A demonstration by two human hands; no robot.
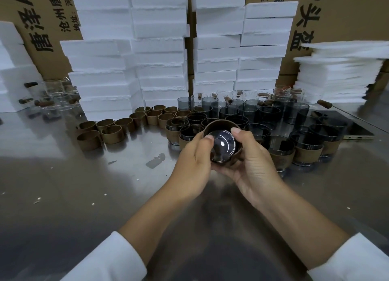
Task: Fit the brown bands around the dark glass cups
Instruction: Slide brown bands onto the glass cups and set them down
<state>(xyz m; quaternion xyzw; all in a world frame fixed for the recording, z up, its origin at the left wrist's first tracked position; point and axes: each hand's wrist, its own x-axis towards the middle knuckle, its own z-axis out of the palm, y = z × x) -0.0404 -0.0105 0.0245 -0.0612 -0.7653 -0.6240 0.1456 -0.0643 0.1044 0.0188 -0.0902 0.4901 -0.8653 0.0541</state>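
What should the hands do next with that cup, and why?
Probably slide the band further along the cup until it sits snug. The left hand holds the cup with its thumb on the glass bottom, and the right hand grips the band. The band looks only partly on, while the finished cups on the table wear theirs around the body.

The held cup point(222, 146), with a band point(214, 124) around it, is above the worktop point(84, 196) in the grip of the left hand point(193, 156) on its left and the right hand point(250, 160) on its right. Left of the held cup, loose bands point(117, 131) cluster on the worktop. Just behind it and to its right stand banded cups point(305, 152), and behind those, bare cups point(252, 110). Farther behind rise foam stacks point(160, 55), with cartons point(48, 24) behind them. Far left and behind stand other glasses point(56, 99). Far right, foam sheets point(336, 70) are piled.
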